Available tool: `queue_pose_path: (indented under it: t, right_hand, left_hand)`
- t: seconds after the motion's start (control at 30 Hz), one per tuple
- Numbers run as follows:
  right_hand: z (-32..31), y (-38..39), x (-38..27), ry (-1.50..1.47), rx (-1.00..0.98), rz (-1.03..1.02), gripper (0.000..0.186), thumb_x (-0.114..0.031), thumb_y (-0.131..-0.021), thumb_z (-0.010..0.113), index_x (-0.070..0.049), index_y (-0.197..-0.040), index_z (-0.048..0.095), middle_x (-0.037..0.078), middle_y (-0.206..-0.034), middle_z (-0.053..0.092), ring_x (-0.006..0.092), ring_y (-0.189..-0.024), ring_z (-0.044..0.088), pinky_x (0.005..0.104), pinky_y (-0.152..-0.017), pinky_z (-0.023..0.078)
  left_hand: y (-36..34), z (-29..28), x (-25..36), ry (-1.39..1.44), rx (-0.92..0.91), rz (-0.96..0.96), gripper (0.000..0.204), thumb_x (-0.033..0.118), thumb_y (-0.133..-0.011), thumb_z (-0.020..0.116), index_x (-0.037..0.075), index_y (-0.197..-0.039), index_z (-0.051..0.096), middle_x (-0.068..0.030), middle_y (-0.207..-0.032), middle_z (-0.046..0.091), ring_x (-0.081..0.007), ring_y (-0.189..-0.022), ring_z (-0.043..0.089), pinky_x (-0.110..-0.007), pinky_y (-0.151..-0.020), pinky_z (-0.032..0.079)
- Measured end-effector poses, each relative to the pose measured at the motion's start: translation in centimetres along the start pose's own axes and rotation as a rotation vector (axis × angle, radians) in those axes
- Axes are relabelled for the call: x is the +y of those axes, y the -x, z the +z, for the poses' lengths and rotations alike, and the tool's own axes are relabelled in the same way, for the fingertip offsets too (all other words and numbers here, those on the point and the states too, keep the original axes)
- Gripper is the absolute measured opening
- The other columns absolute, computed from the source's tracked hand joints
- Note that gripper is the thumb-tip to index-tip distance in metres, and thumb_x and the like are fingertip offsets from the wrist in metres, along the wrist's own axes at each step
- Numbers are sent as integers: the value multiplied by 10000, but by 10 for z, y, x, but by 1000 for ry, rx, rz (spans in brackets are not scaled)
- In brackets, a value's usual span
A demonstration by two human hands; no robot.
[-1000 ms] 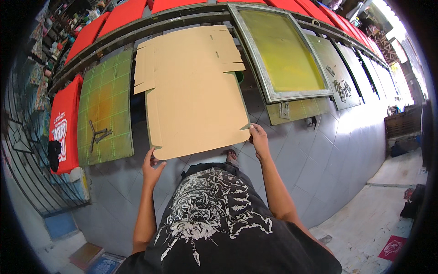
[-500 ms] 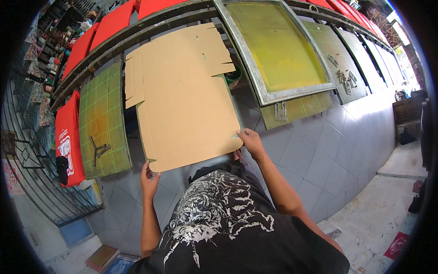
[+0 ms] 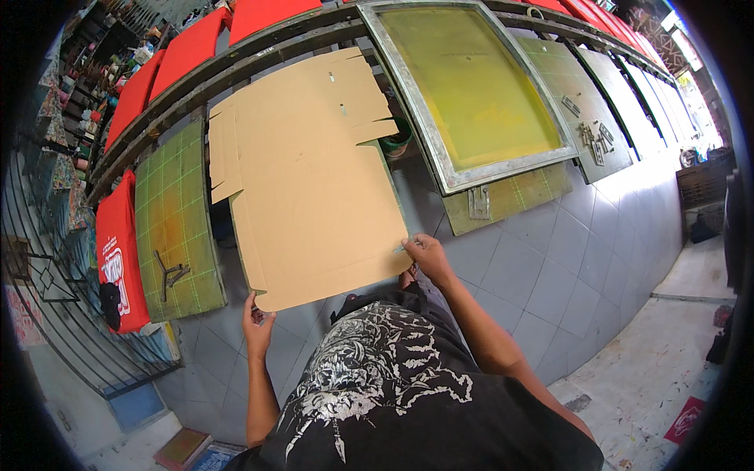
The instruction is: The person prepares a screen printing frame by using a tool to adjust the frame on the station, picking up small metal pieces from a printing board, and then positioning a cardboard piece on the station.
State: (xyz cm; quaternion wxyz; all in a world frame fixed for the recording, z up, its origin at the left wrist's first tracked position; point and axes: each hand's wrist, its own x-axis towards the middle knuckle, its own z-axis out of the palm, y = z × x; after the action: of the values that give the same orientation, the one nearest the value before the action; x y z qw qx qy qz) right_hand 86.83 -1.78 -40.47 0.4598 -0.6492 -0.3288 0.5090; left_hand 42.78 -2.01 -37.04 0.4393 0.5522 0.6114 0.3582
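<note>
A large flat tan cardboard sheet, with cut flaps along its left side and far right, lies stretched out in front of me. Its near end is in my two hands, above the tiled floor. My left hand pinches the near left corner. At the near right corner, my right hand grips the edge, its thumb on top beside a small slot. The far part of the sheet reaches over the dark rack rails; what bears it there is hidden beneath it.
Right of the sheet a metal-framed yellow-green screen lies over a board. A gridded green board with a Y-shaped metal piece sits left, beside a red printed bag. Metal pieces rest on another board. Grey tiles cover the floor.
The whole view has shifted slightly, so most things appear a little lower. Both hands keep their hold, and the cardboard sheet stays nearly in place relative to the boards.
</note>
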Motion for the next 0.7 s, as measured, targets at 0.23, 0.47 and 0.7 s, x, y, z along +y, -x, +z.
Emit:
queue_pose_path:
  t: [0.23, 0.47, 0.7]
  right_hand:
    - [-1, 0, -4, 37, -13, -51, 296, -263, -880, 619, 17, -791, 582, 27, -541, 494, 109, -374, 436, 287, -327, 324]
    - [-2, -3, 1, 38, -3, -61, 297, -254, -888, 613, 7, -757, 560, 28, -540, 505, 103, -387, 437, 285, -339, 326]
    - [-1, 3, -13, 170, 38, -50, 342, -294, -872, 623, 16, -738, 569, 39, -528, 506, 115, -463, 480, 304, -436, 381]
  left_hand:
    - [1, -1, 0, -45, -8, -31, 649, -38, -793, 644, 28, -1384, 384, -97, -1165, 531, -176, -1036, 560, -292, -872, 469]
    - [2, 0, 0, 19, -4, -57, 640, -30, -797, 652, 29, -1380, 394, -97, -1159, 549, -174, -1037, 556, -293, -887, 459]
    - [2, -5, -5, -42, 1, -57, 629, -33, -789, 654, 27, -1367, 411, -101, -1175, 557, -177, -1035, 559, -298, -902, 455]
